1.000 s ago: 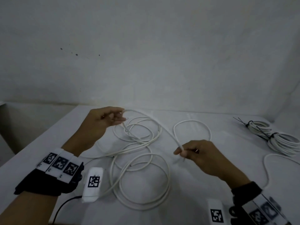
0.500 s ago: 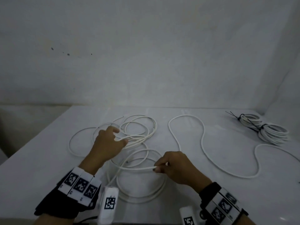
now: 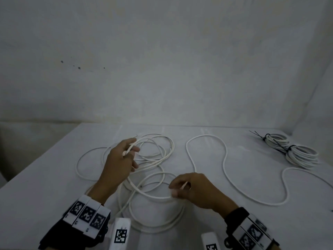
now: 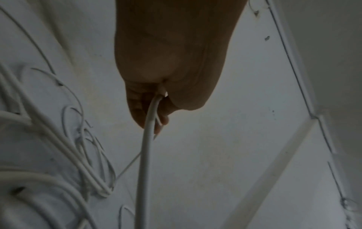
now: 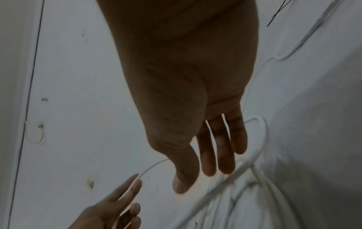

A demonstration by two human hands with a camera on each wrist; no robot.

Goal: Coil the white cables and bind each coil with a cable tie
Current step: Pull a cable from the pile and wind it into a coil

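Both hands are down in the cable mess near the table's [image 3: 45, 177] front edge. Left hand [image 3: 119, 163] hovers palm-down over the tangle, fingers curled round the white cable [image 3: 153, 165] near its free end. Right hand [image 3: 193, 188] sits low beside it, thumb and fingers pinching another stretch of the same cable. Loose loops sprawl under and between them, one long strand snaking off toward the right edge. Two tied coils [image 3: 292, 150] with black cable ties [image 3: 259, 135] sit in the far right corner.
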